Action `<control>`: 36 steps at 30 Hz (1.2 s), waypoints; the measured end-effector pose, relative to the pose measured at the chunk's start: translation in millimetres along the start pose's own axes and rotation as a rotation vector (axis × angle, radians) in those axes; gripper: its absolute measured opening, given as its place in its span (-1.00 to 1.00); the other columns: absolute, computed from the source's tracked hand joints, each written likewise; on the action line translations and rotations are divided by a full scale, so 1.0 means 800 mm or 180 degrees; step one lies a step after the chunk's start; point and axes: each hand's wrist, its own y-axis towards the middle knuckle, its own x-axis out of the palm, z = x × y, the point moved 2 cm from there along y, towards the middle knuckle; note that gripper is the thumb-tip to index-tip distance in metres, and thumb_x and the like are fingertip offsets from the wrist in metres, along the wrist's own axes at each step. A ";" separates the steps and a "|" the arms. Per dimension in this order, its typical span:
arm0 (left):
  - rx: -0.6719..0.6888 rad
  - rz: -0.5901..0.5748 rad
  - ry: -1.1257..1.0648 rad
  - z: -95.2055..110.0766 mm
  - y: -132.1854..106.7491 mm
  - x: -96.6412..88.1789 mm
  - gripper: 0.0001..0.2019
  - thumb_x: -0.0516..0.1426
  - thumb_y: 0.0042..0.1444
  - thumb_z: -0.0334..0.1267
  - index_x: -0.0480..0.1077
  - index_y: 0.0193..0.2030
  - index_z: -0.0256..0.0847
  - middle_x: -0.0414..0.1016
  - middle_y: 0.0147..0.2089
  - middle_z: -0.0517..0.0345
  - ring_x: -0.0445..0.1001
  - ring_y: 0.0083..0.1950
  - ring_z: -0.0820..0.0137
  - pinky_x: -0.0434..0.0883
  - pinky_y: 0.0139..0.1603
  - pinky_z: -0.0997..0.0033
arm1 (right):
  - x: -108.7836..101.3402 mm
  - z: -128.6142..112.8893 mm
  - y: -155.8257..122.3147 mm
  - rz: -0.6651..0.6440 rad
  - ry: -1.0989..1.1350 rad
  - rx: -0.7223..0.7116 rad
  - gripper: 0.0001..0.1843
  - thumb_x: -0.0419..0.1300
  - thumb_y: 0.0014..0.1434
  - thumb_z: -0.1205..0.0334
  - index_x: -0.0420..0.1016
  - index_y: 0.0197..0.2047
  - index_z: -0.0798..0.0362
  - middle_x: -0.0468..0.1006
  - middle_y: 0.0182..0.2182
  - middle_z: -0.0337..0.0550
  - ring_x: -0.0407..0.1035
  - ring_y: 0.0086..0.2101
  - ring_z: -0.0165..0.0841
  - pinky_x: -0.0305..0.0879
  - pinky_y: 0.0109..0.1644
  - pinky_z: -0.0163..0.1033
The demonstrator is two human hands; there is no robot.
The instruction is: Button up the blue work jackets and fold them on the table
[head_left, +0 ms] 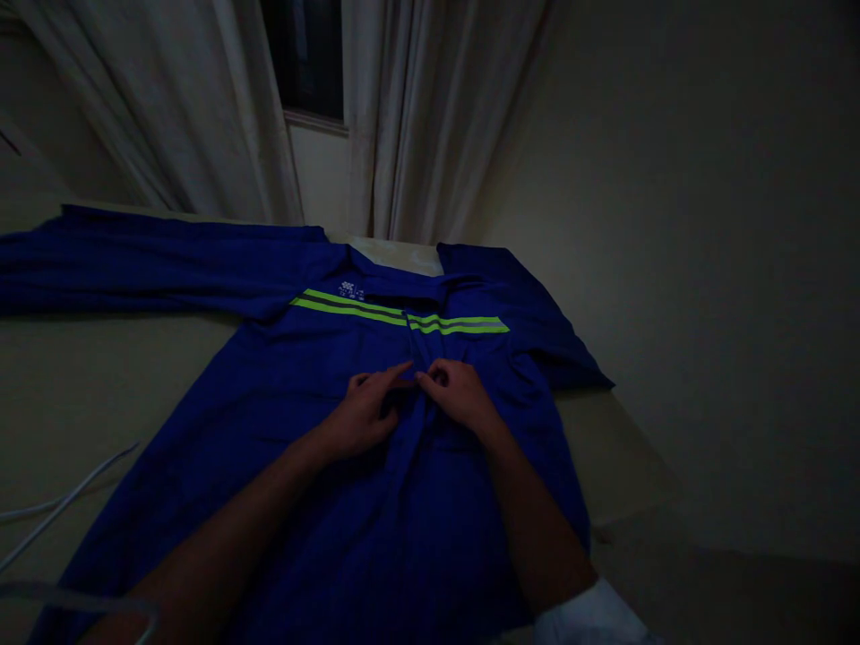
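Note:
A dark blue work jacket (322,358) lies spread out with its front up and its collar end away from me. A lime-and-grey reflective strip (349,307) crosses its chest, and small white print shows above the strip. My right hand (460,392) pinches the edge of the front placket just below the strip, thumb against curled fingers. Beside it, my left hand (366,412) rests on the cloth, fingers stretched toward the same edge and thumb apart from them. Any fastener between the fingertips is too dark and small to make out.
The jacket rests on a pale table (175,358). White cables (73,493) lie at the left edge. Behind the table hang light curtains (430,116), with a dark window (305,58) between them. A plain wall (705,269) stands close on the right.

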 end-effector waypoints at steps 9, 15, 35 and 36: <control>-0.0291 -0.0022 -0.1984 0.000 0.003 0.008 -0.02 0.14 0.18 -0.38 -0.31 0.62 0.03 0.06 0.58 -0.29 0.58 0.21 0.20 0.57 0.13 0.14 | -0.010 -0.015 -0.018 -0.1115 0.0179 -0.0127 -0.51 0.47 0.07 -0.19 0.57 -0.20 0.06 0.59 -0.35 -0.21 0.47 -0.34 -0.31 0.21 -0.32 -0.29; -0.0259 0.0510 -0.1054 0.010 0.000 0.009 -0.31 0.21 0.12 -0.40 0.17 0.40 -0.14 0.37 0.36 -0.17 0.59 0.08 0.24 0.56 0.07 0.15 | -0.006 -0.026 -0.032 -0.1056 -0.0287 -0.0716 -0.54 0.50 0.03 0.14 0.51 -0.05 0.10 0.55 -0.16 -0.10 0.43 -0.17 -0.22 0.28 -0.15 -0.23; 0.0100 0.0250 0.0538 0.010 -0.005 0.001 -0.89 0.14 0.35 -0.34 0.51 -0.13 -0.11 0.58 -0.15 0.15 0.51 -0.07 0.28 0.40 -0.03 0.28 | 0.013 0.009 -0.022 -0.0666 0.1625 -0.0017 -0.87 0.24 0.04 0.33 0.61 -0.33 0.04 0.52 -0.44 -0.32 0.36 -0.44 -0.44 0.23 -0.35 -0.34; 0.0186 0.0297 0.0601 0.011 -0.007 0.001 -0.87 0.12 0.37 -0.33 0.52 -0.12 -0.11 0.58 -0.15 0.15 0.52 -0.08 0.29 0.41 -0.03 0.29 | 0.012 0.011 -0.021 -0.0655 0.1855 0.0071 -0.88 0.26 0.03 0.30 0.62 -0.32 0.05 0.54 -0.41 -0.30 0.37 -0.45 -0.45 0.25 -0.35 -0.34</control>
